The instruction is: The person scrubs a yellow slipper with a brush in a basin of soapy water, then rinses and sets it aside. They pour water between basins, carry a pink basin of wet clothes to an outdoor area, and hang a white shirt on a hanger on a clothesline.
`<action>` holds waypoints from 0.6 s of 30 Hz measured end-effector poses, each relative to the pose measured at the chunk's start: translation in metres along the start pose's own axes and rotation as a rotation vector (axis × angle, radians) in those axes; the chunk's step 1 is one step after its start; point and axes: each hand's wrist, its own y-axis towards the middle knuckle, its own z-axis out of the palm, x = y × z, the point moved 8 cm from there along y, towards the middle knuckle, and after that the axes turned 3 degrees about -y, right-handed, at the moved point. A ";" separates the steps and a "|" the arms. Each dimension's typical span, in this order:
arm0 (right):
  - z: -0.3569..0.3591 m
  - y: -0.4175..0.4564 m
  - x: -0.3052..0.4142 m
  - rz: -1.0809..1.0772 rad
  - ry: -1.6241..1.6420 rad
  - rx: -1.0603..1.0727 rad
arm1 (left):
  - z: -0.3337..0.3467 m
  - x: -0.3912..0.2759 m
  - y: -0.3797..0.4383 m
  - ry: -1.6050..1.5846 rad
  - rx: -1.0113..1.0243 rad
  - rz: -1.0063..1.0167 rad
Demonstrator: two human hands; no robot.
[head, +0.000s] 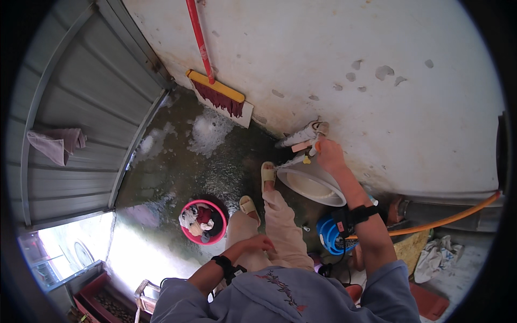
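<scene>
My right hand [330,154] reaches to the water tap [312,152] low on the wall, its fingers closed around the tap by an orange part [318,146]. A yellow fitting [307,160] sits just below. What looks like a stream of water [291,162] runs down leftward from there. Under the hand, against the wall, leans a pale plastic bucket [313,186], tilted with its mouth facing me. My left hand [258,244] hangs over my thighs with loosely bent fingers and nothing visible in it. Left of my feet stands a pink basin [223,220] holding clothes [202,220].
Suds [210,129] lie on the wet floor [226,173]. A red-handled broom [216,87] leans on the wall. To my right are a blue basket [323,232] and an orange hose [440,224]. A cloth [58,143] hangs on the metal panel at left.
</scene>
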 end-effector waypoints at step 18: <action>-0.007 -0.002 0.007 -0.254 0.072 0.009 | -0.015 0.055 -0.048 0.732 -0.472 -0.771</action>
